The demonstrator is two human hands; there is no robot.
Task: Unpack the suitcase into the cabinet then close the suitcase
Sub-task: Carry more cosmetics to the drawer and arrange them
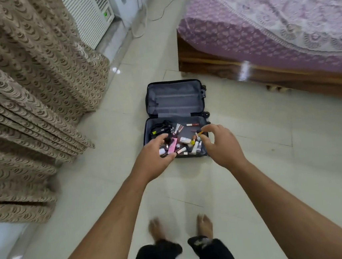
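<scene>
At six o'clock, nearest the camera, two bare feet [180, 227] stand on the pale tiled floor [264, 172], with dark trouser legs below them at the frame's edge. Both forearms reach up toward twelve o'clock, over the open suitcase [175, 118] that lies flat on the floor at the centre. The left hand [155, 158] hovers over the near left corner of the case, its fingers [160, 138] curled around a small cluster of items, among them a pink box [172, 147] and a small white piece; whether it holds all of them I cannot tell. The right hand [221, 143] is at the near right corner, its thumb and forefinger pinching a slim orange-tipped stick [199, 133], the other fingers loosely bent. In the near half of the case lie scattered small cosmetics [190, 144], tubes and bottles, with a black cable bundle [161, 127] toward ten o'clock. The far half, the lid, shows only grey lining. At nine o'clock hangs a brown patterned curtain [26, 91]; at eleven o'clock stands a white air unit [92, 13]; at two o'clock is a bed [270, 25] with a purple printed cover on a wooden frame.
</scene>
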